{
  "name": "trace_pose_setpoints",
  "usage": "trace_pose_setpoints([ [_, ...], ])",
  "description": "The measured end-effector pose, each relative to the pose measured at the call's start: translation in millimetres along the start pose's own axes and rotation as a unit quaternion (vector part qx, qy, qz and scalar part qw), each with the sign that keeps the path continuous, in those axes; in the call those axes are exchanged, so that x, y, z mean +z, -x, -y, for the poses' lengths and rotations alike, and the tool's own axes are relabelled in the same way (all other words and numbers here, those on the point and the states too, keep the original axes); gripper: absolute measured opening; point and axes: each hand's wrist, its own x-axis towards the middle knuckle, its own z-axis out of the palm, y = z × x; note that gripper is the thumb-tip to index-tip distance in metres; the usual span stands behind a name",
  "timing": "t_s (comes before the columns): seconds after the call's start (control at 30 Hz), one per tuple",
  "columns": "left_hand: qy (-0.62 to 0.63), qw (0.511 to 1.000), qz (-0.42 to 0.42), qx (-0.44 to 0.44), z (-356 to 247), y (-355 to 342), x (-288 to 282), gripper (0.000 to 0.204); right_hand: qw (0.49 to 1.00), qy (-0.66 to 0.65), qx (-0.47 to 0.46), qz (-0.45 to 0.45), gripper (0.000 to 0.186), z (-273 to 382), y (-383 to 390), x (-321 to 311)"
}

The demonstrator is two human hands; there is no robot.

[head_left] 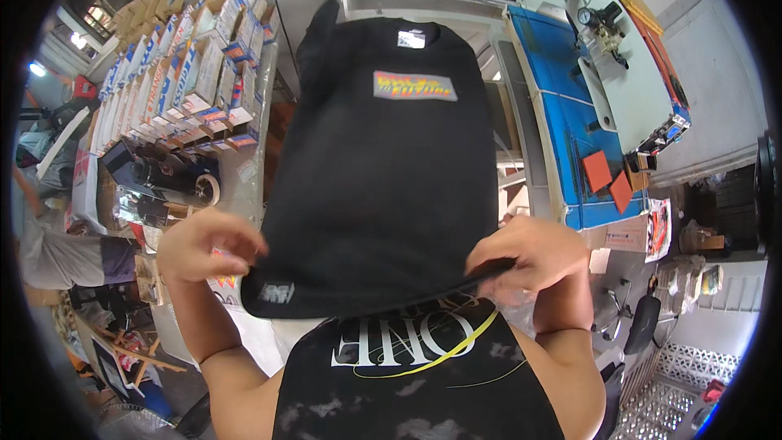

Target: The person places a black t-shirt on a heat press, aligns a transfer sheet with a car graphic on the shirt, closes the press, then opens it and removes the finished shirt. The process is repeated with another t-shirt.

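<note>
A black T-shirt (pixel 379 175) lies spread out in front of me, with a colourful rectangular graphic (pixel 414 85) on its chest, a small white neck label and a small pale mark near its lower left corner. My left hand (pixel 213 248) is beside that corner, fingers loosely curved and apart, slightly blurred, with nothing visible in them. My right hand (pixel 525 253) grips the hem at the lower right, which is slightly lifted, its fingertips partly hidden by the fabric.
Stacked long boxes (pixel 183 73) fill the left bench, near a dark cylindrical object (pixel 155 171) and a tape roll. At right stands a press machine (pixel 619 41) with a blue bed (pixel 554 106) and orange pads (pixel 596 171). Another person (pixel 65 261) is at far left; an office chair (pixel 643 318) is at right.
</note>
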Motion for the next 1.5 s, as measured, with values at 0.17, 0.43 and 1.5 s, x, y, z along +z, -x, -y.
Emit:
trace_pose_setpoints([
  [0.17,-0.31,0.904,-0.29,-0.057,122.1,-111.0,-28.4,0.057,0.994,0.009,0.033,-0.108,0.064,-21.2,-28.1,32.9],
  [0.43,-0.383,0.794,-0.472,-0.013,200.9,-266.3,-40.4,0.042,0.972,0.05,0.166,-0.156,0.043,-31.4,-61.6,90.8],
  [1.5,-0.038,0.983,0.048,0.173,-35.8,-184.3,240.7,0.028,0.832,0.313,-0.017,-0.457,0.04,123.4,170.4,66.0],
])
